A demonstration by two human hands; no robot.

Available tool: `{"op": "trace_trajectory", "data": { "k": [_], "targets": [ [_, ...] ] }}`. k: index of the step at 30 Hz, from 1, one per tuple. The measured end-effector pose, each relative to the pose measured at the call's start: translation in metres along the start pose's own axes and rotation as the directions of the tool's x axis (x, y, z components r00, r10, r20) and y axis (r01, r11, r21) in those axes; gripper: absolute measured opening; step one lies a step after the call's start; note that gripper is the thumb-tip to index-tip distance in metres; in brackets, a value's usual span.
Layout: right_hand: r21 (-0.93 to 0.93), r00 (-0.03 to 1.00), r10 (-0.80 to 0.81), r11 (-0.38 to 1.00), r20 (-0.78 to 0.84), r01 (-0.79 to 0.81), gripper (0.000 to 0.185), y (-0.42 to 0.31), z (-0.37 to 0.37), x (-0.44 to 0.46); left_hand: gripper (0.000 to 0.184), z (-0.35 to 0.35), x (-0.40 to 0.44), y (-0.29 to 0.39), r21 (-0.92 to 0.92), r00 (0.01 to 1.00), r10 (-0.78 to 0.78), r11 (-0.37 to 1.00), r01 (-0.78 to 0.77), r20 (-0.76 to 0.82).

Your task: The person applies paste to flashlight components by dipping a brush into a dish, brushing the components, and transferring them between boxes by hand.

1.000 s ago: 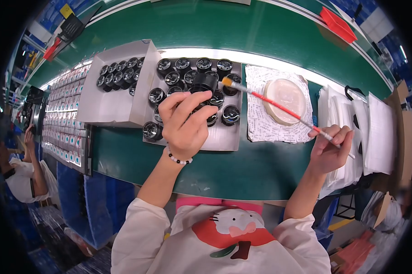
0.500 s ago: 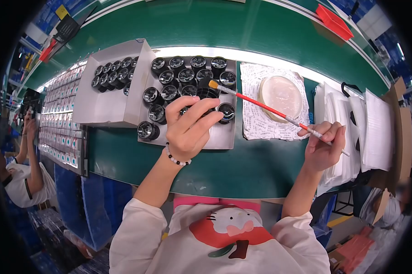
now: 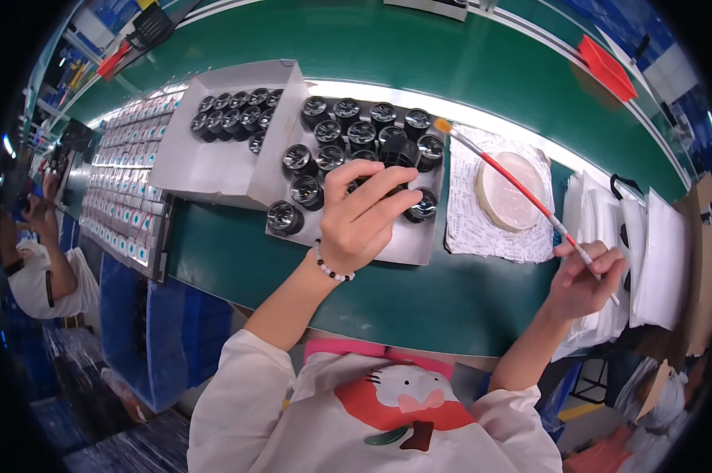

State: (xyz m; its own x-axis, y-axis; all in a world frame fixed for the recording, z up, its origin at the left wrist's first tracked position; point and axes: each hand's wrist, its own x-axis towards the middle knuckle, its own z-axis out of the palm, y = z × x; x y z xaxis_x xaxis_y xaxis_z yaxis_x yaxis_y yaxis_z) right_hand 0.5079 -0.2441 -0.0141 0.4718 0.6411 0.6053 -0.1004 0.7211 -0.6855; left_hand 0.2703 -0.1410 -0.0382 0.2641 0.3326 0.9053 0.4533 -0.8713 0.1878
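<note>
My left hand (image 3: 360, 217), with a beaded bracelet at the wrist, has its fingers closed around a black cylindrical part (image 3: 399, 150) above an open box (image 3: 407, 251). The hand hides part of that piece. Several black cylinders with clear, shiny tops like torch heads (image 3: 284, 217) stand in the box around it. In my right hand (image 3: 585, 282) is a paintbrush (image 3: 521, 188) with a red handle, gripped near its pale end. Its yellowish bristles point up and left, apart from the black part. Below the brush, a round dish (image 3: 515, 193) of pale content sits on printed paper (image 3: 494, 246).
To the left, another box (image 3: 206, 177) holds more black cylinders. Beyond it lie rows of small silvery pieces with teal dots (image 3: 123, 197). White sheets (image 3: 656, 260) are stacked at the right, and a red tray (image 3: 607, 67) lies at the back. Another person (image 3: 52, 268) is at far left.
The view has turned, shifting the table items rightward. The brush tip has moved away from the black part, up and right. My left hand still holds the part.
</note>
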Motion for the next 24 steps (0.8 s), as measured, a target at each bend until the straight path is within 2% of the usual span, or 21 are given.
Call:
{"op": "trace_trajectory", "data": {
  "k": [4,6,9,21,24],
  "targets": [
    [0.012,0.994,0.078,0.997,0.074,-0.079,0.036,0.003,0.01,-0.003,0.031,0.003,0.0,0.007,-0.028,0.999,0.02,0.999,-0.019,0.035],
    [-0.056,0.986,0.123,0.991,0.115,-0.118,0.036,0.004,0.009,-0.001,0.032,0.004,-0.002,0.005,-0.03,1.0,-0.004,1.0,0.005,0.012],
    [-0.021,0.986,0.143,0.99,0.089,-0.142,0.037,0.003,0.005,0.001,0.032,0.0,0.0,0.003,-0.017,1.0,0.007,1.0,-0.007,0.006],
    [0.001,0.981,0.121,0.992,0.152,-0.123,0.038,0.001,0.001,0.001,0.028,0.003,-0.002,-0.001,0.027,0.996,0.026,0.999,-0.023,-0.08],
    [-0.087,0.983,0.119,0.99,0.142,-0.108,0.036,0.0,0.004,0.001,0.029,0.003,0.0,-0.001,0.028,0.994,0.013,1.0,-0.01,-0.112]
  ]
}}
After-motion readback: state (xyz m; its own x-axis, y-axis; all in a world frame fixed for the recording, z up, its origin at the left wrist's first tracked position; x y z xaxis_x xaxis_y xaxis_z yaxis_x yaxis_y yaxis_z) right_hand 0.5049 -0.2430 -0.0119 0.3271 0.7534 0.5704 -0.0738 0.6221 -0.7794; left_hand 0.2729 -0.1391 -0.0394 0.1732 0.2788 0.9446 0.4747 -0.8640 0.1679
